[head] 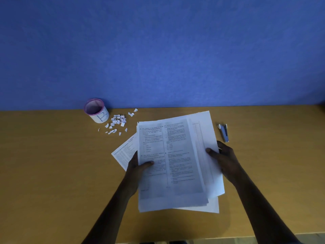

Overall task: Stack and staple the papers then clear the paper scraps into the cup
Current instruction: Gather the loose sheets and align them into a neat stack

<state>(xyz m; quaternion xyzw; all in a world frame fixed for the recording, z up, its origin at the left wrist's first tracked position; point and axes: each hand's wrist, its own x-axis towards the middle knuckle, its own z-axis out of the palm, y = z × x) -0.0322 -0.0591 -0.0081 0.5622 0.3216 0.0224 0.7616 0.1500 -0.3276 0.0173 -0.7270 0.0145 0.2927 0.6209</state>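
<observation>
A loose, uneven stack of printed papers [175,164] is lifted above the wooden table [52,164], its sheets fanned out of line. My left hand [139,166] grips the stack's left edge, thumb on top. My right hand [223,157] grips the right edge, thumb on the top sheets. One more printed sheet [124,152] lies on the table, partly under the stack at the left. A pile of small white paper scraps [117,123] lies beside a white cup [96,110] with a purple rim at the back left. A grey stapler [224,132] lies to the right of the papers.
A blue wall [158,50] stands right behind the table's far edge. The table's near edge [307,232] shows at the bottom right. Two stray scraps [132,112] lie close to the wall.
</observation>
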